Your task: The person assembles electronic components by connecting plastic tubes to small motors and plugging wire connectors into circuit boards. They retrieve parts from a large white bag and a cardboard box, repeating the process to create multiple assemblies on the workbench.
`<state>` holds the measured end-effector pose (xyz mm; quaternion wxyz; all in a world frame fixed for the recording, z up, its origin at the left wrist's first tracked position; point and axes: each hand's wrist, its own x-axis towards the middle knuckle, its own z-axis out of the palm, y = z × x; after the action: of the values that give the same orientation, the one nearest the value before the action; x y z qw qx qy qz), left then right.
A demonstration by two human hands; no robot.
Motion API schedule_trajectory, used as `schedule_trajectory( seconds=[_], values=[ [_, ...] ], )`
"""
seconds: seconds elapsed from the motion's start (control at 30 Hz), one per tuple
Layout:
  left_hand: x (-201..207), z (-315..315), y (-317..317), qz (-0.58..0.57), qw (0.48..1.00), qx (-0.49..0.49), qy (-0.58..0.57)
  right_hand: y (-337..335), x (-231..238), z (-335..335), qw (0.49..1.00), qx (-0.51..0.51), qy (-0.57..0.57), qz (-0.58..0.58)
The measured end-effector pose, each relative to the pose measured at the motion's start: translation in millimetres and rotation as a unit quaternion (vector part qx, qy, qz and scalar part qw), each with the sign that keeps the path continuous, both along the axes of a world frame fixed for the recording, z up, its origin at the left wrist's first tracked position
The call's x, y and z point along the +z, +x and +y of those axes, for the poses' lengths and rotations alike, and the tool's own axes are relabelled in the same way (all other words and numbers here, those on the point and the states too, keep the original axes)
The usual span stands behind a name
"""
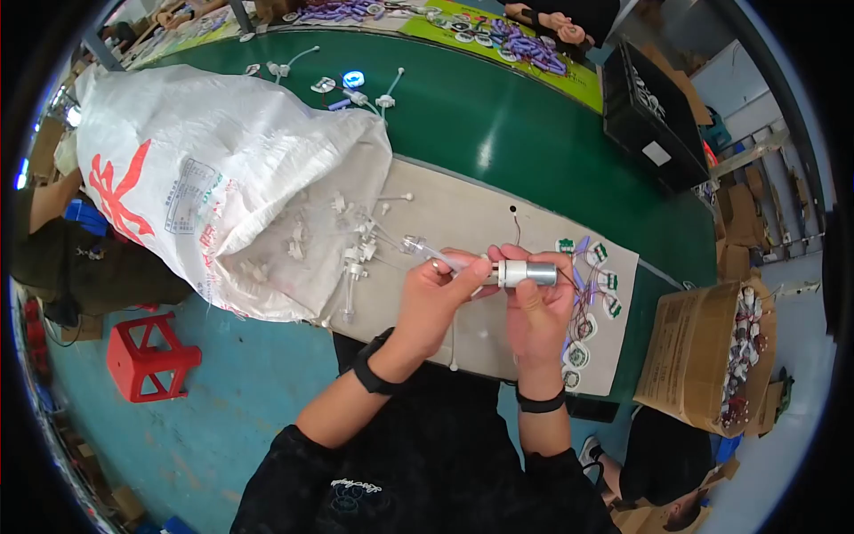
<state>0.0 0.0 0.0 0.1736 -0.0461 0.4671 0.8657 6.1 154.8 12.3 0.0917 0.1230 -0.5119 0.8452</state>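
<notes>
My right hand (540, 325) grips a small motor (529, 273), a silver cylinder with a white plastic end pointing left. My left hand (433, 298) is closed on a clear plastic tube (416, 244), whose wider end sticks out past the fingers. Both hands meet at the white end of the motor, above a grey-beige work mat (480, 334). Fingers cover the spot between tube and motor, so I cannot tell whether the two are joined. Just right of my right hand lie purple cylindrical cells, wires and small round green-and-white circuit boards (578, 356).
A white woven sack (240, 151) lies open at the left, clear and white plastic fittings (356, 254) spilling from its mouth. Loose parts sit on the green bench (498, 133). A black crate (649, 116) and cardboard box (685, 356) stand right, a red stool (151, 358) lower left. Other people work nearby.
</notes>
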Motion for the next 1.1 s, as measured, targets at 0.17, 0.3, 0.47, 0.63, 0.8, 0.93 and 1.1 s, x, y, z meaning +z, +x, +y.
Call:
schedule_trajectory(
  seconds=[0.17, 0.3, 0.47, 0.63, 0.8, 0.93, 1.1],
  values=[
    [-23, -27, 28, -0.125, 0.986, -0.047, 0.101, -8, -3, 39, 0.968, 0.069, 0.004, -0.242],
    [-44, -27, 55, -0.129, 0.95, -0.046, 0.28, -9, -2, 40, 0.946, 0.073, 0.041, -0.314],
    [-41, 11, 57, -0.095, 0.958, -0.005, 0.272, -2, -17, 47, 0.949, 0.027, 0.112, -0.293],
    [-81, 2, 50, -0.157, 0.98, 0.029, 0.116, 5, -62, 42, 0.901, 0.021, 0.147, -0.407],
    [-90, -39, 49, -0.05, 0.957, -0.045, -0.281, 3, -78, 29, 0.867, 0.038, 0.231, -0.44],
    [-78, -37, 41, -0.095, 0.966, -0.085, -0.225, -9, -75, 28, 0.831, 0.011, 0.315, -0.458],
    [-86, -5, 33, -0.109, 0.994, 0.009, -0.022, -33, -72, 32, 0.813, -0.013, 0.41, -0.414]
  ],
)
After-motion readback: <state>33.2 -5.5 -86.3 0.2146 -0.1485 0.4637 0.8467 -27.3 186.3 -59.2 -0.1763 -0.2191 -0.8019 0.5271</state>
